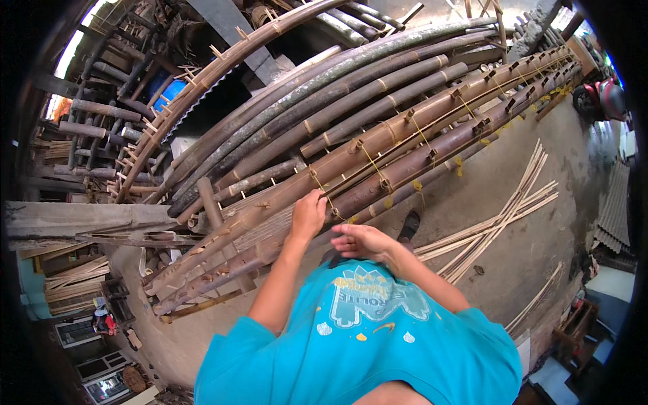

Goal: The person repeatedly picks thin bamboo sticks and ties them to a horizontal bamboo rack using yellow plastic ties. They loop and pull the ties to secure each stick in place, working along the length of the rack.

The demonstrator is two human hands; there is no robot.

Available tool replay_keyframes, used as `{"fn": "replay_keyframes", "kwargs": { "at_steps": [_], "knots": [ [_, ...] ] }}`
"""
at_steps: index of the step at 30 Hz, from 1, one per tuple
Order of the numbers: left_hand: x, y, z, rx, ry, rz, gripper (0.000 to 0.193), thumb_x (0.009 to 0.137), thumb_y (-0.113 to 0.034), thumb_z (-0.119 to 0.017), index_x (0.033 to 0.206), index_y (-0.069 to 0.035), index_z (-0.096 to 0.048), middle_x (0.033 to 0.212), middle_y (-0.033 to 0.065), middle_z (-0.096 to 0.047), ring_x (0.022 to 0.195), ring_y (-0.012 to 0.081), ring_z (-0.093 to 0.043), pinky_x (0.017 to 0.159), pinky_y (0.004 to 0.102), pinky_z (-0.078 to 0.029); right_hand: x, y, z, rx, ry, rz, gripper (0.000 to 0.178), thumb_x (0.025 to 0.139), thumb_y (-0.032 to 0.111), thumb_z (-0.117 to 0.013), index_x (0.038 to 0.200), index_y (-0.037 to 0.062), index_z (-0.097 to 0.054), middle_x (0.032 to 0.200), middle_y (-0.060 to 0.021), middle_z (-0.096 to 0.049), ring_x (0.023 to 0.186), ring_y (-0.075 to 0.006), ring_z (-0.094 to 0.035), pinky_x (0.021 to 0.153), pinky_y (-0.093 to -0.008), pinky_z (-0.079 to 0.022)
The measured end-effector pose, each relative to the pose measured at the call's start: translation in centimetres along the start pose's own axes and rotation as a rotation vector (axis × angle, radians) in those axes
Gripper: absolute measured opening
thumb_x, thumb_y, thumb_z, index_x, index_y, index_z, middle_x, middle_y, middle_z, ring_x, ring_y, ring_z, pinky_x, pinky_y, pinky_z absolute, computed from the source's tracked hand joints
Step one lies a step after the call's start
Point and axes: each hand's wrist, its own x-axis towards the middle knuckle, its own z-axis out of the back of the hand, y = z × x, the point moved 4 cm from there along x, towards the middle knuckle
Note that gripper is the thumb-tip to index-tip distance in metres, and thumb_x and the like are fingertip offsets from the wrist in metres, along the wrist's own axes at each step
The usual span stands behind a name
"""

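Note:
My left hand [309, 214] is closed, its fingertips at the gap between two long brown bamboo poles. A yellow cord [320, 181] crosses that gap right beside them; what the fingers hold is hidden. Lower and to the right, my right hand [362, 241] is held in front of the near bamboo pole [422, 160], fingers loosely stretched leftward and nothing visible in them. The far bamboo pole [388, 131] runs alongside. More cord ties with short pegs link both poles toward the upper right, and yellow cord ends [416, 185] dangle along the near side.
Several thick bamboo poles [351, 84] lie beyond the frame. A curved bamboo piece with pegs [223, 64] arches at upper left. Split bamboo strips [496, 219] lie crossed on the concrete floor [466, 192] at right. A motorcycle [601, 100] stands at the far right.

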Motion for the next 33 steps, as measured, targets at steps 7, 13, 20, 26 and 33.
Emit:
{"fn": "replay_keyframes", "kwargs": {
  "at_steps": [7,13,20,26,33],
  "knots": [
    [0.6,2.6,-1.7,0.021,-0.041,-0.094,0.017,0.091,-0.015,-0.058,0.102,-0.001,-0.056,0.091,0.0240,-0.065,0.087,0.0394,-0.063,0.076,0.0460,-0.050,3.5,8.0,-11.7,-0.548,-0.491,1.020,0.034,0.099,0.028,-0.040,0.086,0.0017,-0.057,0.080,-0.0143,-0.062,0.076,-0.0279,-0.060,0.071,-0.0405,-0.047],
    [1.6,2.0,-0.5,-0.208,0.114,0.070,0.031,0.099,-0.023,-0.050,0.122,-0.003,-0.057,0.092,0.0246,-0.067,0.082,0.0370,-0.068,0.077,0.0433,-0.052,9.0,17.1,-11.9,-1.924,-0.950,1.168,0.047,0.098,0.046,-0.045,0.094,0.0049,-0.069,0.087,-0.0184,-0.068,0.086,-0.0389,-0.064,0.078,-0.0456,-0.048],
    [0.6,5.0,-1.0,-0.297,0.067,0.160,0.032,0.100,-0.029,-0.047,0.109,-0.002,-0.064,0.088,0.0229,-0.067,0.083,0.0341,-0.070,0.072,0.0413,-0.052,2.1,15.9,-13.7,-0.996,0.194,0.787,0.053,0.102,0.039,-0.041,0.068,0.0004,-0.051,0.060,-0.0064,-0.047,0.057,-0.0159,-0.047,0.056,-0.0380,-0.042],
    [2.0,1.6,0.2,-0.215,0.041,0.059,0.027,0.099,-0.022,-0.052,0.094,0.001,-0.066,0.077,0.0054,-0.067,0.072,0.0151,-0.062,0.072,0.0314,-0.050,3.2,2.0,-2.5,-1.527,-0.032,0.752,0.045,0.097,0.034,-0.051,0.070,-0.0007,-0.061,0.064,-0.0241,-0.056,0.059,-0.0392,-0.055,0.061,-0.0461,-0.046],
    [15.0,3.9,3.5,-0.094,-0.204,-0.157,0.036,0.099,-0.028,-0.047,0.091,0.002,-0.065,0.069,0.0167,-0.060,0.064,0.0302,-0.059,0.061,0.0410,-0.046,-0.2,2.0,-3.4,-1.544,-0.053,0.762,0.044,0.093,0.036,-0.054,0.067,0.0021,-0.061,0.065,-0.0204,-0.059,0.062,-0.0358,-0.061,0.061,-0.0472,-0.046]
  ]
}}
